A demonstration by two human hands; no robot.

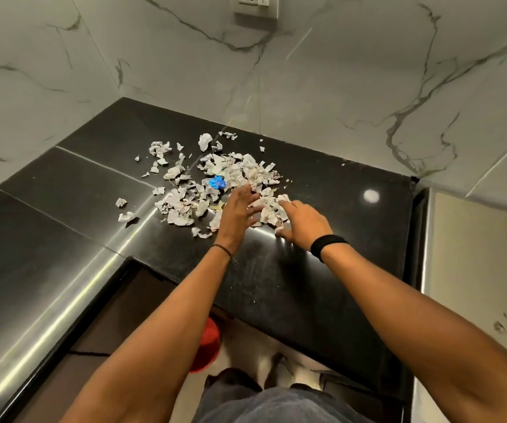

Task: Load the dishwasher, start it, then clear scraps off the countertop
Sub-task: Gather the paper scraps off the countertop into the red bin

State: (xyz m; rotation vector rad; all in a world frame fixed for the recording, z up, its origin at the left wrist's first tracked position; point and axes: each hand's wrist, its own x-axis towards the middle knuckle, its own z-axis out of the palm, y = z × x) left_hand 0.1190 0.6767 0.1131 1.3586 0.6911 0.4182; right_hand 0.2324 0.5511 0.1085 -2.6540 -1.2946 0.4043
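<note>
1. Paper scraps (182, 209): torn, crumpled whitish-grey bits, scattered in a loose heap over the glossy black bench (62, 193), toward its back wall.
2. Blue scrap (217, 182): crumpled, shiny, lying amid the heap's middle.

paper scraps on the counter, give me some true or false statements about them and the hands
1. The left hand and the right hand both reach into the paper scraps. True.
2. The countertop is white. False: it is black.
3. One blue scrap lies among the pale ones. True.
4. The red container stands on the countertop. False: it is down on the floor, below the counter's edge.
</note>
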